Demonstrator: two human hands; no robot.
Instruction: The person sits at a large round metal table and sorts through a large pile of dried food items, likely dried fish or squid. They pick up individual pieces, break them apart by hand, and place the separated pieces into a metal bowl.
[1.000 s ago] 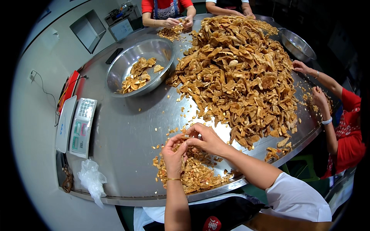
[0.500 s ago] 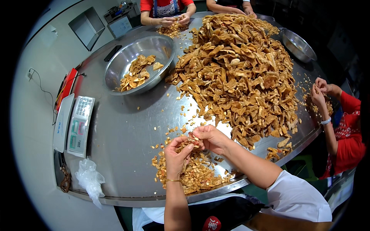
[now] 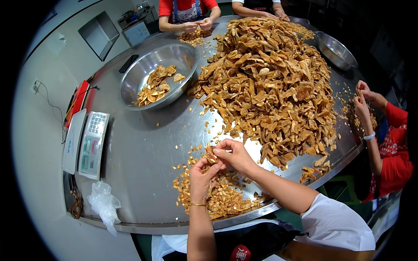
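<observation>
The white scale (image 3: 92, 145) bears small print on its keypad (image 3: 98, 123) and green-and-red display panel (image 3: 90, 152). Just left of the scale, a pale panel (image 3: 74, 141) carries faint blue lettering. Well right of it, a black apron's red badge (image 3: 240, 253) shows white characters.

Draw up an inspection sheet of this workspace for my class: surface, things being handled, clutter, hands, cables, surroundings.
Surface: shiny metal table, small pale bits scattered on it.
Things being handled: reddish-brown piece between both hands; heap of small pale pieces below; large pile of brown pieces beyond; metal bowl holding some brown pieces.
Clutter: crumpled clear plastic bag at the near left; scale behind it.
Hands: left hand and right hand, both pinching the piece.
Cables: thin dark cable against the wall; coiled brown cord at the left edge.
Surroundings: co-worker in red at the right; two co-workers opposite.
</observation>
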